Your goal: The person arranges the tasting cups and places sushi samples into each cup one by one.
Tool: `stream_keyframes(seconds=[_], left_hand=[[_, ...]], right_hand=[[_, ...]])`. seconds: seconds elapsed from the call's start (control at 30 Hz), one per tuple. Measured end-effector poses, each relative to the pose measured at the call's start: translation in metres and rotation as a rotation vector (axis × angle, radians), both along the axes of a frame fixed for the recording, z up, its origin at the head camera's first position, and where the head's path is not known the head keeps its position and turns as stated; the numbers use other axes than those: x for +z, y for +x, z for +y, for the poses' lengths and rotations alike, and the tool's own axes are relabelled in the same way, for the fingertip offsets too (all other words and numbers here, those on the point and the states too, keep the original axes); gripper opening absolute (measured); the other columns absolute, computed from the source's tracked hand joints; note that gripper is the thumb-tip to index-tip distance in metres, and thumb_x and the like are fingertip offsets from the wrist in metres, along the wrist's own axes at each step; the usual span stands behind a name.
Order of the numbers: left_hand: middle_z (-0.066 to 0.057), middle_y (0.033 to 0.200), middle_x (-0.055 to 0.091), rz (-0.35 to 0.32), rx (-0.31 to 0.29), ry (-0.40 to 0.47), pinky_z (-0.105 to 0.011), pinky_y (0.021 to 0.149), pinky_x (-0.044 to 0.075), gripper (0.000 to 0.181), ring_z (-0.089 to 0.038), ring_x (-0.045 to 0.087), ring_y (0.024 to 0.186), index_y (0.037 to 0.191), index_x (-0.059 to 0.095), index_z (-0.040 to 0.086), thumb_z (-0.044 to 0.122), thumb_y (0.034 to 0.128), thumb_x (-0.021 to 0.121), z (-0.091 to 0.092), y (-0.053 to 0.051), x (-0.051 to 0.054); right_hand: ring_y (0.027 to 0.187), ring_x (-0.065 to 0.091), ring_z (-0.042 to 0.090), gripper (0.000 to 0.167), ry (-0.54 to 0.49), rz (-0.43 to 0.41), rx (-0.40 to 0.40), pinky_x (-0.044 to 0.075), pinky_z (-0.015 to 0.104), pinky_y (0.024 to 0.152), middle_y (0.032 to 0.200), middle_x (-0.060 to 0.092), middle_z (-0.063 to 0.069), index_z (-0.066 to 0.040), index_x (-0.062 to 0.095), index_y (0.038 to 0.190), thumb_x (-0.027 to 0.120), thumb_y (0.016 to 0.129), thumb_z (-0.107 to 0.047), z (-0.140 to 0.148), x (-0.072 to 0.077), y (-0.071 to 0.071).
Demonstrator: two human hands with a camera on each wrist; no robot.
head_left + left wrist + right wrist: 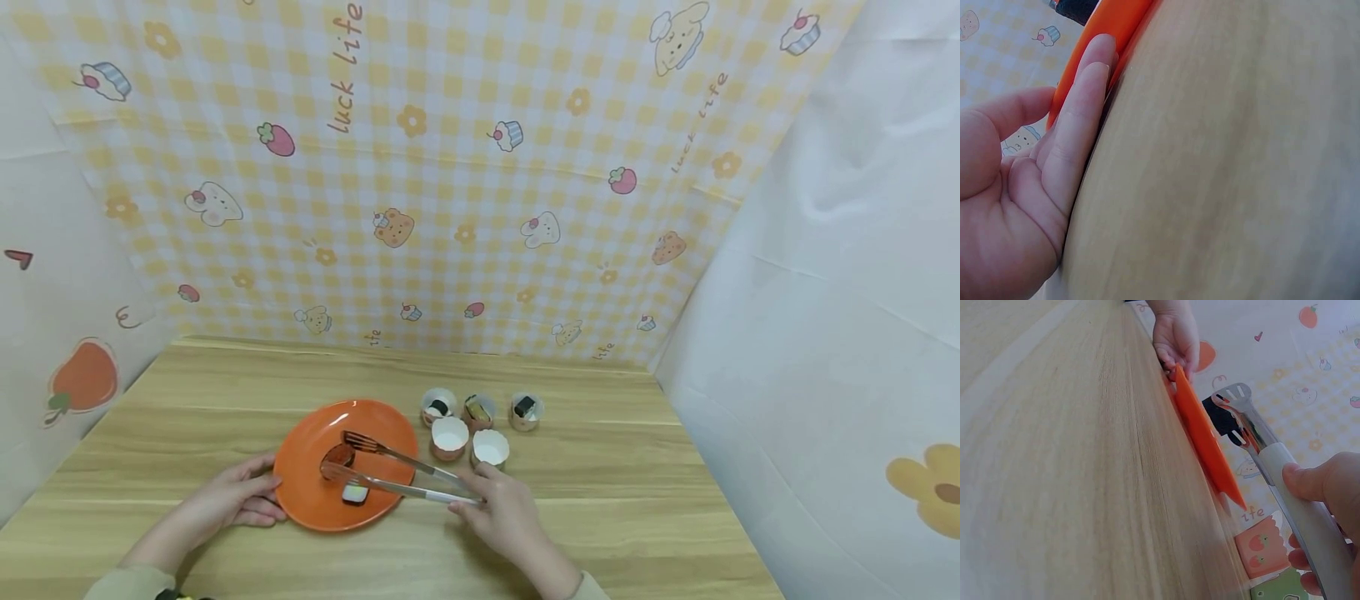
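My left hand (pixel 242 495) pinches the left rim of an orange plate (pixel 307 500), thumb at the edge and fingers beneath. My right hand (pixel 504 510) grips white-handled metal tongs (pixel 408 490), which reach left over the plate. Their slotted ends lie on either side of a dark-wrapped sushi piece (pixel 341 454) with a reddish-orange top; whether both ends touch it I cannot tell. Nearer me on the plate sits a second sushi piece (pixel 356 495), white with a yellow middle. In the right wrist view, the tongs' head (pixel 1240 400) is beside the dark wrapping (pixel 1219 419).
Right of the plate, two paper cups, one left (pixel 449 437) and one right (pixel 490 448), show white insides. Behind them, three more cups hold sushi pieces, one with a black-wrapped piece (pixel 525 407). A checked cloth (pixel 450 183) hangs behind the wooden table (pixel 600 500).
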State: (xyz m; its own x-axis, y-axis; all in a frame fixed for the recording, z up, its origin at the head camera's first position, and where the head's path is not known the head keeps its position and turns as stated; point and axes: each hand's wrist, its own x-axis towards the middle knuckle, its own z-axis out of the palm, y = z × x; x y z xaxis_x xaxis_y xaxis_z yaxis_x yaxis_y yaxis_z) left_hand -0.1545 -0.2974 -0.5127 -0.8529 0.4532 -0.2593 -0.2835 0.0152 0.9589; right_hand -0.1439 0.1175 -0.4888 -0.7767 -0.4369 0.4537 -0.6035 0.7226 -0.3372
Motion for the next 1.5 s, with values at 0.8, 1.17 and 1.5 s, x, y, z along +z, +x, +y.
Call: stream_keyframes(seconds=[0.8, 1.17, 1.5], left_hand=[[-0.020, 0.093, 0.066, 0.004, -0.009, 0.003, -0.043, 0.077, 0.057, 0.076, -0.032, 0.068, 0.086, 0.141, -0.010, -0.018, 0.017, 0.1021, 0.045, 0.000, 0.000, 0.000], [-0.018, 0.094, 0.066, 0.011, -0.008, 0.008, -0.042, 0.077, 0.057, 0.075, -0.032, 0.068, 0.086, 0.141, -0.008, -0.018, 0.017, 0.1021, 0.045, -0.001, 0.000, 0.000], [-0.019, 0.094, 0.067, 0.022, -0.031, 0.019, -0.041, 0.077, 0.057, 0.074, -0.030, 0.068, 0.086, 0.140, -0.010, -0.018, 0.016, 0.1025, 0.044, -0.002, -0.001, 0.000]], right_hand=[[0.057, 0.039, -0.002, 0.038, -0.025, 0.037, 0.003, 0.031, 0.011, 0.046, 0.080, 0.056, -0.008, -0.016, 0.074, 0.107, 0.081, 0.074, -0.034, 0.012, 0.007, 0.001], [0.058, 0.042, -0.003, 0.040, -0.046, 0.038, -0.042, 0.034, 0.013, 0.047, 0.084, 0.060, -0.008, -0.013, 0.074, 0.107, 0.083, 0.073, -0.032, 0.020, 0.013, 0.002], [0.058, 0.045, -0.005, 0.039, -0.062, 0.031, -0.067, 0.036, 0.012, 0.046, 0.089, 0.062, -0.009, -0.012, 0.075, 0.106, 0.083, 0.072, -0.030, 0.028, 0.018, 0.004]])
